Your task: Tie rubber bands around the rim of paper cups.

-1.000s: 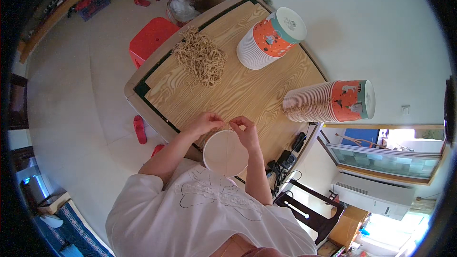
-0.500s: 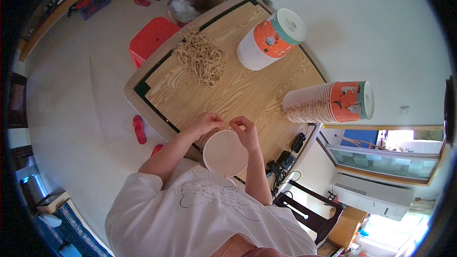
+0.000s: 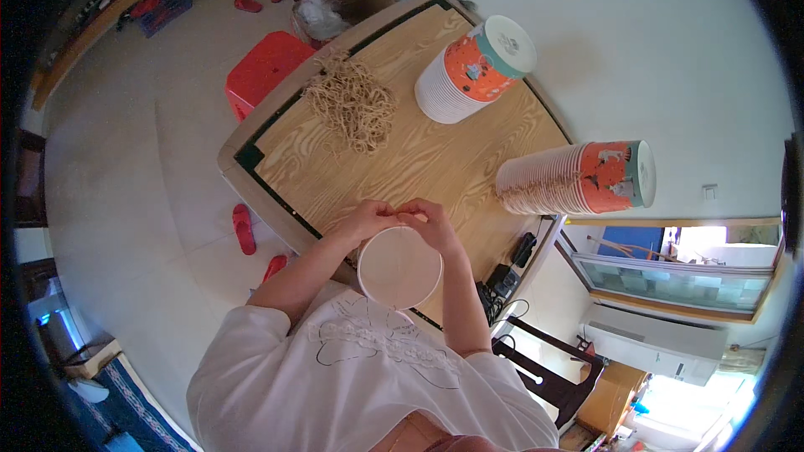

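My left hand [image 3: 371, 220] and right hand [image 3: 430, 223] meet, fingers curled (whether around anything, I cannot tell), at the far rim of the tub [image 3: 400, 272], which lies bodyward of both, about equally near each, mouth facing me, by the table's [image 3: 435, 176] near edge.

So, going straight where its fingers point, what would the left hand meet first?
Most likely the right hand, just right of the left hand; whether they touch is hard to tell.
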